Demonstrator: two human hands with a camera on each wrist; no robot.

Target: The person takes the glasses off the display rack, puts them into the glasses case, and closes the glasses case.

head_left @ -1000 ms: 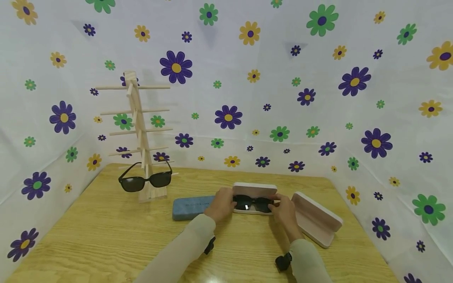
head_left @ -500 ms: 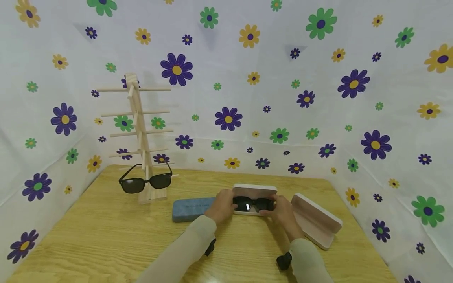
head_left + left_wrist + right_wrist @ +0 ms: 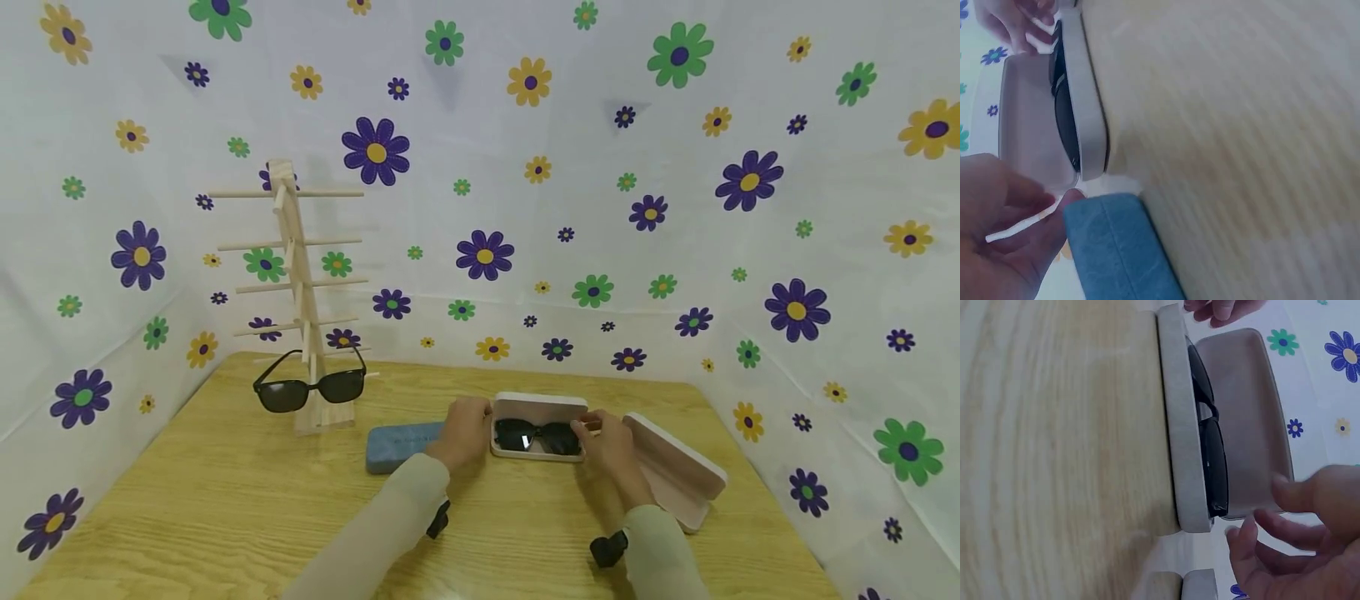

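Note:
Black sunglasses (image 3: 517, 435) lie folded in an open eyeglass case (image 3: 536, 456) with a pale outside and pinkish lining, its lid raised at the back. My left hand (image 3: 465, 429) is at the case's left end; in the left wrist view its fingertips are right by the lid's corner, holding nothing. At the opposite end is my right hand (image 3: 609, 446), thumb and fingers apart beside the lid (image 3: 1247, 419) in the right wrist view. A blue eyeglass case (image 3: 390, 450) sits partly behind my left hand.
A second pale case (image 3: 675, 483) stands open to the right of my right hand. At the back left rises a wooden display stand (image 3: 288, 225) with crossbars, carrying another pair of black sunglasses (image 3: 285, 397) low down. Flowered cloth (image 3: 420, 192) surrounds the wooden table (image 3: 225, 517).
Both hands have come off the sunglasses, which stay in the case. The left hand has drawn back leftward to the case's end, and the right hand has shifted slightly right.

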